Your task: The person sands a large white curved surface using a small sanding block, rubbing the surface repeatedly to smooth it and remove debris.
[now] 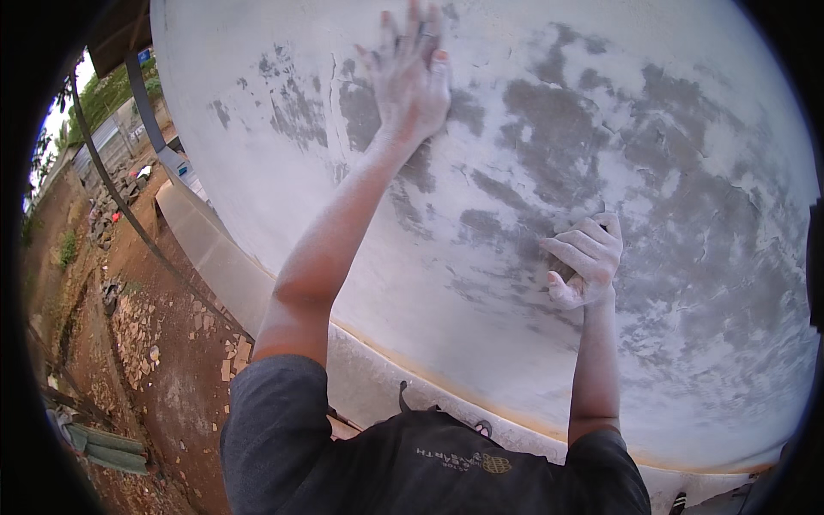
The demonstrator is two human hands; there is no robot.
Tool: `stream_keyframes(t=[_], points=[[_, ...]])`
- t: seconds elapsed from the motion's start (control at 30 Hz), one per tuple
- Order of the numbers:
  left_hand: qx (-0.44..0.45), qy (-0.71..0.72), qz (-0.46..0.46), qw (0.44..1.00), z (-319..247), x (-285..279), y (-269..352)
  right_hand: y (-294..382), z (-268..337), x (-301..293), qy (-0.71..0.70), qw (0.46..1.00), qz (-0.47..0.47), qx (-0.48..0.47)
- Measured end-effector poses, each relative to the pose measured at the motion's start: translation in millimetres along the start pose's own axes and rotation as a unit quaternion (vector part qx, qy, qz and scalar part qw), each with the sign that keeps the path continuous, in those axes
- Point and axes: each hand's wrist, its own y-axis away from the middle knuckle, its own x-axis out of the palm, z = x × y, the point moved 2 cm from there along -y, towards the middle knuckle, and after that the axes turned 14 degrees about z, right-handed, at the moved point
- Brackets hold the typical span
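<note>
A plastered wall fills most of the view, white with rough grey patches and some cracks. My left hand lies against its upper part, fingers apart and slightly blurred, holding nothing that I can see. Lower and to the right, my right hand is curled against a grey patch that spreads up from it. Something greyish shows between its thumb and fingers, but whether it is a held piece or the wall behind cannot be told. White dust coats both hands and forearms.
A pale ledge runs along the wall's foot. Reddish bare ground lies at left, with broken tile pieces, a stone heap and a corrugated sheet. A thin dark pole slants across the left side. Sandals show below.
</note>
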Motion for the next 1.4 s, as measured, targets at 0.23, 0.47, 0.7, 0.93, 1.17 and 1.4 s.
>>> stream_keyframes(t=[0.23, 0.47, 0.7, 0.93, 1.17, 1.4], points=[[0.200, -0.058, 0.094, 0.973, -61.3, 38.0, 59.7, -46.2, -30.7, -22.8, -0.056, 0.993, 0.089, -0.061], [-0.066, 0.088, -0.012, 0.994, 20.0, 21.3, 48.7, -184.8, -63.0, -3.2, 0.022, 0.932, 0.310, -0.188], [-0.033, 0.072, 0.002, 0.997, 18.7, 27.3, 80.9, -217.4, -55.9, 12.5, 0.071, 0.905, 0.354, -0.225], [0.023, 0.039, 0.033, 0.998, -14.3, 40.4, 82.0, -210.9, -63.3, 19.3, 0.071, 0.908, 0.332, -0.247], [-0.015, 0.073, -0.043, 0.996, 8.9, 29.1, 52.0, -216.0, -52.5, 10.9, 0.070, 0.906, 0.359, -0.214], [-0.060, 0.102, -0.061, 0.991, 41.1, 19.4, 52.2, -222.8, -57.7, 5.5, -0.016, 0.927, 0.237, -0.289]])
